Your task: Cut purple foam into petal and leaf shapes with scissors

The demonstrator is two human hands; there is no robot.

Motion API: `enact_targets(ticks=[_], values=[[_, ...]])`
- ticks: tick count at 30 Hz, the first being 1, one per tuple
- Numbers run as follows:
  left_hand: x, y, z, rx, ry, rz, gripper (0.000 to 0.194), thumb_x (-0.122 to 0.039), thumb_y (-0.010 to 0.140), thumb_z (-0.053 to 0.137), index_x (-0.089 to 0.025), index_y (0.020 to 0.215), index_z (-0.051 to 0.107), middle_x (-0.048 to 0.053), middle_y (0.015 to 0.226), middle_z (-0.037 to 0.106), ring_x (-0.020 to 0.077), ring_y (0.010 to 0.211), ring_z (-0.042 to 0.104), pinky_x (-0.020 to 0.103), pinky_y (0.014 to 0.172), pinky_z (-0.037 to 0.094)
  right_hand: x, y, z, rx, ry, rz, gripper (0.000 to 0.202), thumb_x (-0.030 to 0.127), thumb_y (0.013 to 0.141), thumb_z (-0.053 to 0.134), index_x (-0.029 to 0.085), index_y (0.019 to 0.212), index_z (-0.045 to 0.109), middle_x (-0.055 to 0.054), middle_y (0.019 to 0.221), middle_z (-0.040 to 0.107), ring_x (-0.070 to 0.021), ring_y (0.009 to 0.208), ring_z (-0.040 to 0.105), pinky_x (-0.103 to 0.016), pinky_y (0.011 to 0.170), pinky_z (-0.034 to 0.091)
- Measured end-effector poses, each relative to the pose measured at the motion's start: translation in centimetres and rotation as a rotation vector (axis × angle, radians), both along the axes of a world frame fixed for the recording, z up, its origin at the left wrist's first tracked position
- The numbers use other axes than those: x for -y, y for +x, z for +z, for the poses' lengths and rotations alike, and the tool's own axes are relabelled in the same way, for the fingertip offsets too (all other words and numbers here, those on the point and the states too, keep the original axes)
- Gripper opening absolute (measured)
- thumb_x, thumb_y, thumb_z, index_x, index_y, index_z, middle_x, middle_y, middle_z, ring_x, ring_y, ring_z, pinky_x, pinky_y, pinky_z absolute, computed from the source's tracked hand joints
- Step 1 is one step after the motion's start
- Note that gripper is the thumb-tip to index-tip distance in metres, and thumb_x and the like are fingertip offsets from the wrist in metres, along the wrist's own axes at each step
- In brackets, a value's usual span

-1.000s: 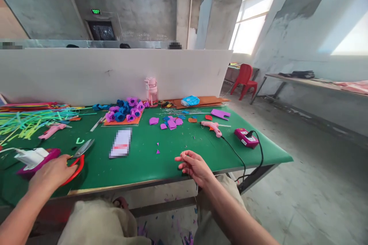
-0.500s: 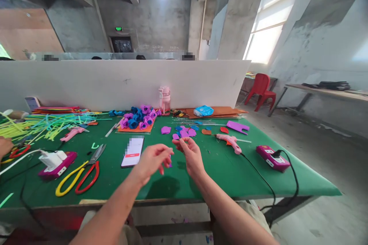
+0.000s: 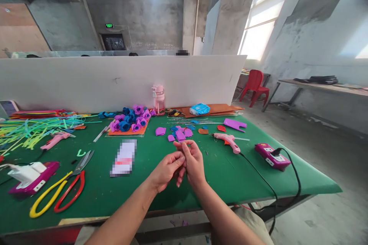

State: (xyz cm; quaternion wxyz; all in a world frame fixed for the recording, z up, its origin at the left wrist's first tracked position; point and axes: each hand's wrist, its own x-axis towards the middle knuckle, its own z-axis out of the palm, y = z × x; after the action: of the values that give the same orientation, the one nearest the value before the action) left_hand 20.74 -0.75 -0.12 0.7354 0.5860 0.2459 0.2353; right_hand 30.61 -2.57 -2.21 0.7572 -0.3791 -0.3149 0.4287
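Over the front middle of the green table, my left hand (image 3: 167, 169) and my right hand (image 3: 195, 164) meet with their fingertips touching. Both are closed in a pinch, and whatever lies between the fingers is hidden. Just beyond them is a loose group of purple petal pieces (image 3: 180, 135) with a few blue ones (image 3: 174, 128). To the right of my right hand lies a pink glue gun (image 3: 227, 138), its nozzle pointing left. Finished-looking purple and blue flowers (image 3: 125, 125) are heaped on an orange sheet (image 3: 115, 133) farther back on the left.
Large scissors (image 3: 70, 182) and a phone (image 3: 123, 159) lie left of my hands. Purple power strips (image 3: 271, 157) sit at both sides, with a black cord trailing off the right edge. A pink bottle (image 3: 158, 97) stands against the white partition (image 3: 186, 80). Colourful strips (image 3: 37, 128) cover the far left.
My left hand has moved right and its fingers have closed against those of my right hand. The view has turned slightly right, and the other person's hand at the left has left it.
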Motion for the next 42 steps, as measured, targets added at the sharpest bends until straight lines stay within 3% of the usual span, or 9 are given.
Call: enact_targets(ticks=[4,10,18,25,32,34,37,39,42], values=[[0.0,-0.7,0.5,-0.085,0.088,0.111,0.033,-0.049,0.078,0.059,-0.017,0.079,0.053,-0.004,0.054,0.051,0.0082,0.043,0.049,0.016,0.036,0.038,-0.1,-0.1,-0.1,-0.014,0.024,-0.026,0.022,0.041,0.08,0.063,0.023,0.08,0.051,-0.003,0.085,0.071,-0.0157,0.077,0.064,-0.025,0.068,0.048],[0.9,-0.4,1.4,-0.065,-0.016,0.183,0.032,-0.046,0.072,0.065,-0.016,0.074,0.053,-0.006,0.055,0.047,0.0069,0.04,0.046,0.016,0.03,0.035,0.3,-0.8,-0.4,0.047,-0.029,0.068,0.029,0.05,0.078,0.062,0.024,0.085,0.049,-0.003,0.093,0.071,-0.0078,0.036,0.048,-0.021,0.03,0.033],[0.7,-0.8,1.3,-0.009,-0.023,0.195,0.012,-0.02,0.062,0.056,-0.014,0.072,0.056,-0.004,0.056,0.052,0.008,0.042,0.048,0.017,0.032,0.04,0.4,-1.3,0.1,-0.013,-0.031,0.119,0.033,0.051,0.076,0.064,0.024,0.084,0.046,-0.004,0.094,0.071,-0.0063,0.031,0.046,-0.019,0.024,0.03],[1.1,-0.7,1.6,-0.03,-0.025,0.221,0.028,-0.039,0.068,0.067,-0.015,0.073,0.054,-0.004,0.053,0.05,0.0074,0.039,0.045,0.017,0.03,0.038,0.6,-1.4,0.2,-0.059,-0.02,0.165,0.032,0.05,0.077,0.063,0.025,0.084,0.044,-0.003,0.093,0.072,-0.0062,0.027,0.044,-0.02,0.023,0.031],[0.9,-0.6,1.3,-0.042,-0.007,0.204,0.015,-0.029,0.066,0.058,-0.015,0.071,0.056,-0.003,0.052,0.052,0.0094,0.04,0.048,0.019,0.032,0.04,0.7,-1.5,0.3,-0.115,-0.046,0.209,0.033,0.051,0.077,0.062,0.026,0.084,0.043,-0.002,0.094,0.071,-0.0051,0.025,0.041,-0.019,0.02,0.028],[0.8,-0.7,1.3,-0.115,0.097,0.235,0.014,-0.03,0.07,0.055,-0.016,0.07,0.056,-0.003,0.051,0.052,0.0108,0.039,0.048,0.021,0.033,0.039,0.6,-1.5,0.2,-0.145,-0.035,0.215,0.032,0.05,0.077,0.062,0.025,0.083,0.043,-0.001,0.093,0.071,-0.0055,0.027,0.043,-0.02,0.023,0.029],[0.8,-1.0,1.6,-0.284,0.502,0.401,0.015,-0.031,0.076,0.055,-0.018,0.069,0.06,-0.001,0.055,0.056,0.0124,0.044,0.052,0.023,0.042,0.042,0.4,-1.7,0.2,-0.196,0.029,0.185,0.027,0.043,0.077,0.065,0.024,0.081,0.047,-0.001,0.086,0.071,-0.0109,0.047,0.058,-0.02,0.038,0.042],[0.9,-1.3,1.8,-0.3,0.795,0.509,0.013,-0.027,0.078,0.056,-0.02,0.072,0.064,0.002,0.069,0.063,0.0153,0.061,0.059,0.025,0.057,0.047,0.3,-1.8,0.2,-0.221,0.063,0.171,0.024,0.039,0.075,0.068,0.023,0.079,0.049,-0.001,0.081,0.07,-0.0151,0.066,0.064,-0.022,0.053,0.048],[1.1,-1.6,1.9,-0.218,1.048,0.496,0.015,-0.022,0.084,0.053,-0.023,0.081,0.068,0.004,0.087,0.068,0.0184,0.086,0.061,0.027,0.077,0.047,0.2,-1.9,0.2,-0.248,0.072,0.186,0.023,0.037,0.074,0.069,0.023,0.078,0.051,-0.001,0.079,0.07,-0.0169,0.079,0.065,-0.025,0.067,0.049]])
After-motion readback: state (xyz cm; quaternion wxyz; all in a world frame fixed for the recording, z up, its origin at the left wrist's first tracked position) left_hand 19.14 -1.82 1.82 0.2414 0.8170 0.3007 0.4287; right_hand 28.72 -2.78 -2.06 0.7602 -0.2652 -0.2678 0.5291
